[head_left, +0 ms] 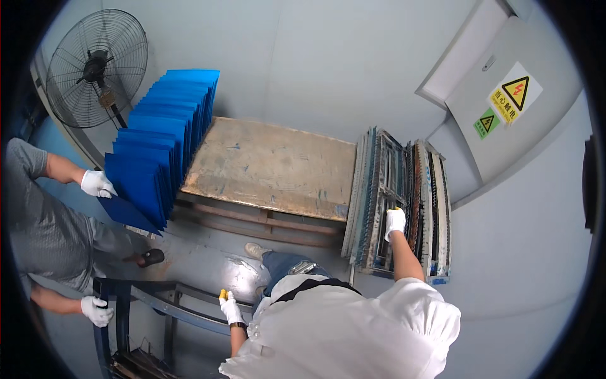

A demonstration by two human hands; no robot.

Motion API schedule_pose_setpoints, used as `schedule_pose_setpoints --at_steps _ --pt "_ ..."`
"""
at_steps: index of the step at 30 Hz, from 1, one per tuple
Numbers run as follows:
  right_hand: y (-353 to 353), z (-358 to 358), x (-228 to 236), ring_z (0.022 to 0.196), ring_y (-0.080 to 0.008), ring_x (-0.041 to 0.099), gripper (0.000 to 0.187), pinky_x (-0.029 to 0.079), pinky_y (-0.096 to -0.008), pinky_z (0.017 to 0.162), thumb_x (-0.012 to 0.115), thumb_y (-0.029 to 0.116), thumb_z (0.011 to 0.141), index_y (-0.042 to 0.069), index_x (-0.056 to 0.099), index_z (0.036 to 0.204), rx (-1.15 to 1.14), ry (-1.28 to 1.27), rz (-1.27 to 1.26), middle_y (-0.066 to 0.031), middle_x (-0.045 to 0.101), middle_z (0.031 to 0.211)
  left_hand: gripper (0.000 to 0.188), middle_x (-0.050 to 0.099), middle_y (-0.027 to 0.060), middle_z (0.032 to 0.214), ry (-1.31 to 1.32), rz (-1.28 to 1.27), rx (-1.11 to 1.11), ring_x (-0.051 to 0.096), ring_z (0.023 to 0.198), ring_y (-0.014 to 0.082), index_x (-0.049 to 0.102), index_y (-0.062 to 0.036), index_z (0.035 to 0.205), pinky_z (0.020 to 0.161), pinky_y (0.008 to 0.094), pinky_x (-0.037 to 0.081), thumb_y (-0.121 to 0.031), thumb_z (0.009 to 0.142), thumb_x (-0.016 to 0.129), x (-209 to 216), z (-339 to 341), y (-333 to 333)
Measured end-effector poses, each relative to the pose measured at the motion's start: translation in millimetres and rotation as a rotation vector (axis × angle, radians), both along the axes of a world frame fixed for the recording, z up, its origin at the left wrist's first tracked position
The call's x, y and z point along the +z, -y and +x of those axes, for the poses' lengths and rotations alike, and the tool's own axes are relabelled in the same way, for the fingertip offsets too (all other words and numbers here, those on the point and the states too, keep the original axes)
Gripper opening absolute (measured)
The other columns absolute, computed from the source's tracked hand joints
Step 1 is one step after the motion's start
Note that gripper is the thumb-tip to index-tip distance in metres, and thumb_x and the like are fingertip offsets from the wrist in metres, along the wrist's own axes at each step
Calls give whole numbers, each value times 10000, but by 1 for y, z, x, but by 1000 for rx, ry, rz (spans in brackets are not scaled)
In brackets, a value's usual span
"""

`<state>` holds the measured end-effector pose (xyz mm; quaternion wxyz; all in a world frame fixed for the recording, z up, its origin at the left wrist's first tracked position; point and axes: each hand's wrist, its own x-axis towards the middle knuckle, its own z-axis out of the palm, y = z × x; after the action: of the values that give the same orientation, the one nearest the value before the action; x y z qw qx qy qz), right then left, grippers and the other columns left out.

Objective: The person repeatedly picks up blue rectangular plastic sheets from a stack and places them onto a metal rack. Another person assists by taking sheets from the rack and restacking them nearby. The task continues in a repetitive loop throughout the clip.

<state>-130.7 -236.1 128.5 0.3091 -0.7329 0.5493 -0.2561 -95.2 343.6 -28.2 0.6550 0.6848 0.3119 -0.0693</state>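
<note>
My right hand (pixel 395 225), in a white glove with yellow fingertips, is closed on the edge of a screen-like metal frame (pixel 380 196). That frame stands upright in a tight row of worn frames at the right end of a wooden table. My left hand (pixel 231 307), gloved the same way, hangs low beside the rail of a dark metal rack (pixel 189 314). Its fingers are slightly apart, with nothing seen in them. Across to the left, a co-worker's gloved hand (pixel 98 184) holds the corner of a blue sheet (pixel 131 213). The co-worker's other hand (pixel 96 311) rests on the rack.
Blue sheets (pixel 170 120) stand in a dense row at the left end of the scuffed table (pixel 278 164). A caged fan (pixel 96 66) stands behind them. Warning signs mark the grey door (pixel 499 69) at the far right. Dark pieces (pixel 142 364) lie inside the rack.
</note>
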Motion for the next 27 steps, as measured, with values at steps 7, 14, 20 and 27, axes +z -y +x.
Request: schedule_pose_setpoints --at_steps 7,14,20,27 --pt "14 9 86 736 -190 551 361 418 -277 679 560 120 697 -27 542 1026 -20 140 -220 -137 604 863 315 543 86 978 24 53 -103 509 857 156 477 14 1084 779 253 403 -114 803 540 2 -1 12" --pt "-49 99 193 574 -82 489 268 389 -206 489 499 87 778 36 512 1040 427 1050 287 -18 522 692 263 554 40 829 -34 -139 -87 506 690 98 508 -13 1046 611 215 419 -128 811 533 11 13 9" --pt "-160 166 235 637 -221 556 223 507 -366 592 426 112 858 25 401 1062 875 973 685 -106 533 776 308 546 57 924 86 -188 -45 545 746 136 487 -38 1083 667 244 460 -139 800 554 34 29 6" --pt "-212 184 273 586 -135 542 258 461 -242 492 451 163 830 -43 550 950 1196 490 849 -105 549 773 362 532 62 971 185 -191 74 545 778 138 464 -34 1106 685 242 465 -140 781 585 72 68 -9"
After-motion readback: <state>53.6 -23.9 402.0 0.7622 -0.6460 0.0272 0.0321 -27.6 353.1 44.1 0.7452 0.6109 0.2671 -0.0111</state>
